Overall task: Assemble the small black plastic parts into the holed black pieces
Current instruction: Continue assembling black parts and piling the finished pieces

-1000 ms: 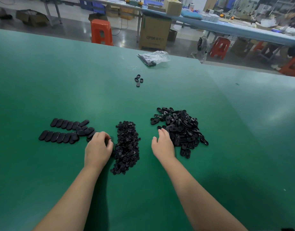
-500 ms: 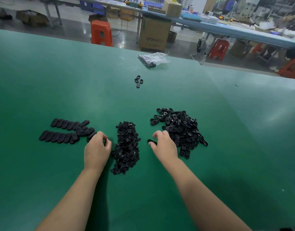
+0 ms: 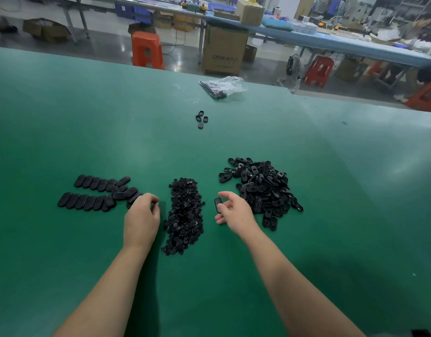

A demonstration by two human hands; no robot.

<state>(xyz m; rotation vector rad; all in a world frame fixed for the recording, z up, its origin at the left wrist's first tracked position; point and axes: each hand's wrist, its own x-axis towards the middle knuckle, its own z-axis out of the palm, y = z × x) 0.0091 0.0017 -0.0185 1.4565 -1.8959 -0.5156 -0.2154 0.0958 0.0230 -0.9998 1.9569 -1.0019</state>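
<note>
Green bench mat (image 3: 331, 239): right hand (image 3: 236, 211) pinches one holed oval piece (image 3: 218, 205), long axis running away from the person, just right of the small-parts pile (image 3: 185, 215). Left hand (image 3: 142, 216) sits nearer that pile, fingers curled; contents not visible.

Left hand (image 3: 141, 218) curled, perhaps pinching something, right hand (image 3: 236, 211) pinching a piece

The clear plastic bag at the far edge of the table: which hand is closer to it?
Right. The right hand lies below the plastic bag, slightly right; the left hand sits farther left, by the laid-out rows.
</note>
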